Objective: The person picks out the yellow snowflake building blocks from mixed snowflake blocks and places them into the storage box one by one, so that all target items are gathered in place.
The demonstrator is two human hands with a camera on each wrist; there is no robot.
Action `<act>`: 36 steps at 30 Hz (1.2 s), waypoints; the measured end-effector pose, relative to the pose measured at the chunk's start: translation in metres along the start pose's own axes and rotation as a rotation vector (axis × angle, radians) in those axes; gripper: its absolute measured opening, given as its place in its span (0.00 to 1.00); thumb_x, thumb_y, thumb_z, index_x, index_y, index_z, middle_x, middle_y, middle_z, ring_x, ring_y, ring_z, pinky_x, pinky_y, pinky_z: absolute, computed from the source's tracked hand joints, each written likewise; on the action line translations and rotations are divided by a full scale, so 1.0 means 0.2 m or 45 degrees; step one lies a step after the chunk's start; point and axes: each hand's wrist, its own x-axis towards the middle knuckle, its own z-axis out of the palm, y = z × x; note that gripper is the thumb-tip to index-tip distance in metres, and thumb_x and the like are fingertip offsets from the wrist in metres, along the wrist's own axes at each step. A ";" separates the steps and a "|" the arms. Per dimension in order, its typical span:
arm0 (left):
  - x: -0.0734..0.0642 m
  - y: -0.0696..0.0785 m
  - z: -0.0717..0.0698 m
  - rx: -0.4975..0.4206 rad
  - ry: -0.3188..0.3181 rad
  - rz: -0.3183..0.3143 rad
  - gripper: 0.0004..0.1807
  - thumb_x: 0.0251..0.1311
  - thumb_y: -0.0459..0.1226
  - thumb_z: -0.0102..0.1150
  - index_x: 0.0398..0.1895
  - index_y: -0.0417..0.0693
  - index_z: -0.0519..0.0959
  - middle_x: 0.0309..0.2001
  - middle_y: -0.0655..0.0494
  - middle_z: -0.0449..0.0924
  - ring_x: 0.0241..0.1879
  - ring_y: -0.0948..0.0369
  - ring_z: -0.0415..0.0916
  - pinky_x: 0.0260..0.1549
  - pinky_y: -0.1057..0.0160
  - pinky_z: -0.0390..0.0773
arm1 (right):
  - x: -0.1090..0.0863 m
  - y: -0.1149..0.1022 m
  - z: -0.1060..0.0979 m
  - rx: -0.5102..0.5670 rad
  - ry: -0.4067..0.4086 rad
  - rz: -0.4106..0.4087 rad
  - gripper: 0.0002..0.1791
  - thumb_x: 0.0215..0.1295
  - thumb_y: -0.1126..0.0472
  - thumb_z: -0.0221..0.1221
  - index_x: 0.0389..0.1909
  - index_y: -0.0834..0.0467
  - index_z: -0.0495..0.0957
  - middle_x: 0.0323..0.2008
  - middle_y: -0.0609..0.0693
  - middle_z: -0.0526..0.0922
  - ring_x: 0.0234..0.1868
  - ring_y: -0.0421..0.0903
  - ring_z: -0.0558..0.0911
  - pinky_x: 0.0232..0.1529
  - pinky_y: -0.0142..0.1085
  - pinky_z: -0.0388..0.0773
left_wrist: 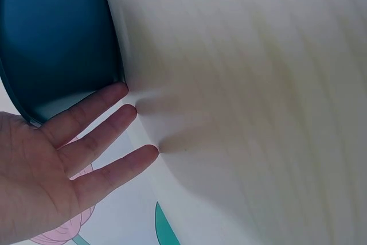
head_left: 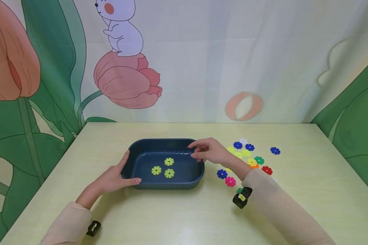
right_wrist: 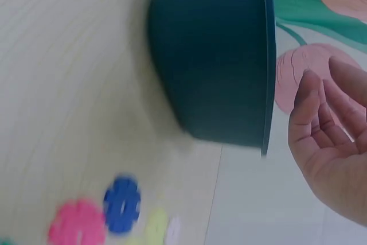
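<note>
A dark blue rectangular tub [head_left: 168, 186] stands on the table with three yellow-green notched plastic discs [head_left: 169, 161] lying flat on its floor. My left hand [head_left: 113, 177] rests at the tub's left front corner, thumb along the front rim and the other fingers spread down the outer side. In the left wrist view its fingers [left_wrist: 114, 179] are straight, with tips at the table. My right hand [head_left: 211, 151] hovers over the tub's right rim, fingers loosely bent. Nothing shows between those fingers [right_wrist: 304, 110] in the right wrist view.
Right of the tub lie several loose discs, among them a pink disc [head_left: 230, 181], a red disc [head_left: 267, 170], a green disc [head_left: 259, 160] and a blue disc [head_left: 275, 150]. My right forearm passes over part of them. A printed curtain [head_left: 184, 85] hangs behind the table.
</note>
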 end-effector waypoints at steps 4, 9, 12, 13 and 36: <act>0.00 0.00 0.00 0.002 -0.001 -0.004 0.63 0.46 0.61 0.60 0.71 0.45 0.30 0.64 0.27 0.49 0.60 0.34 0.55 0.50 0.39 0.64 | -0.08 0.03 -0.07 -0.029 -0.016 -0.025 0.17 0.59 0.64 0.60 0.49 0.65 0.75 0.28 0.57 0.79 0.27 0.51 0.79 0.29 0.40 0.76; 0.00 0.00 0.00 0.000 -0.005 0.002 0.63 0.46 0.61 0.60 0.71 0.44 0.30 0.64 0.27 0.49 0.60 0.34 0.55 0.50 0.40 0.64 | -0.17 0.10 -0.17 -0.128 -0.021 -0.024 0.18 0.57 0.61 0.62 0.49 0.62 0.77 0.24 0.52 0.76 0.23 0.49 0.74 0.23 0.34 0.72; 0.00 -0.01 0.00 -0.005 -0.005 0.005 0.63 0.46 0.61 0.61 0.71 0.45 0.30 0.64 0.27 0.49 0.60 0.34 0.55 0.50 0.40 0.64 | -0.23 0.15 -0.22 -0.183 -0.010 -0.012 0.19 0.55 0.60 0.64 0.48 0.60 0.78 0.24 0.51 0.74 0.22 0.50 0.71 0.20 0.32 0.69; 0.00 -0.01 0.00 -0.002 -0.004 0.003 0.63 0.46 0.61 0.60 0.71 0.45 0.29 0.64 0.27 0.49 0.60 0.34 0.55 0.50 0.40 0.65 | -0.24 0.16 -0.24 -0.195 -0.004 -0.001 0.19 0.55 0.60 0.64 0.48 0.59 0.78 0.24 0.51 0.73 0.21 0.49 0.71 0.20 0.32 0.68; -0.01 0.00 0.00 -0.004 -0.007 -0.001 0.63 0.46 0.61 0.60 0.71 0.45 0.29 0.65 0.27 0.48 0.60 0.34 0.55 0.50 0.40 0.65 | -0.25 0.50 -0.34 -0.523 -0.002 0.241 0.19 0.47 0.62 0.69 0.43 0.56 0.81 0.36 0.49 0.74 0.38 0.48 0.68 0.37 0.38 0.66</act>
